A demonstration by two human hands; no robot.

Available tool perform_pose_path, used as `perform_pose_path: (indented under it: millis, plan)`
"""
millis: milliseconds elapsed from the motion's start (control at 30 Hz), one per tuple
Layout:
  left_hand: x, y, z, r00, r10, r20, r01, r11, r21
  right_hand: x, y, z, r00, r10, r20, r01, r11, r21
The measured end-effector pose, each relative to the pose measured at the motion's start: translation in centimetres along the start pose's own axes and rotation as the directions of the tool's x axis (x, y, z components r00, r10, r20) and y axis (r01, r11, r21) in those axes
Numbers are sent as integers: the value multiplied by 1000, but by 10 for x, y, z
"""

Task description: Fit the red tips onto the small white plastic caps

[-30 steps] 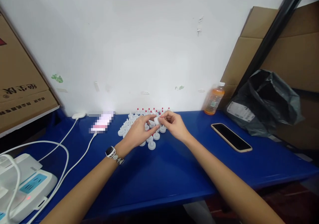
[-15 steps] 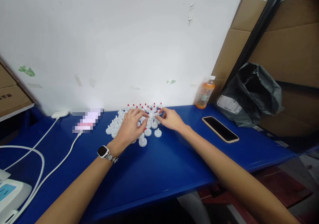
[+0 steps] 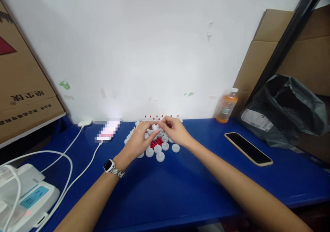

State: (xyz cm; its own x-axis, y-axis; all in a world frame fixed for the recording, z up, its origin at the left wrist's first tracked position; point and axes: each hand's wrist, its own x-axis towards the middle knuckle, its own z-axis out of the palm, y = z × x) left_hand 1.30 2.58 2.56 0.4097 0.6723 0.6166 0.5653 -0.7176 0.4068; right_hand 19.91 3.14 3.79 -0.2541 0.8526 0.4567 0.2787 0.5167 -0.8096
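My left hand, with a watch on its wrist, pinches a white nozzle cap between thumb and fingers, above the pile. My right hand is closed in a pinch at the tip of this cap; whatever its fingertips hold is hidden. Beneath and around both hands stand many white nozzle caps with pointed spouts. A cluster of small red tip caps lies among them. Behind my fingers, a row of nozzle caps bears red tips along the wall.
On the right of the blue table are a phone, a bottle of orange drink and a grey plastic bag. A power strip with white cables sits at the left. Cardboard boxes flank the table.
Both hands have come together, and a white nozzle cap is now in my left fingers. The view has shifted, uncovering the red tip caps and more of the power strip.
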Motion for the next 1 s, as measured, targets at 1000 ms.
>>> perform_pose_path:
  millis: [1000]
  plan:
    - [-5, -5, 8, 991, 27, 134, -32, 999, 28, -13, 19, -14, 999, 34, 0, -34, 998, 54]
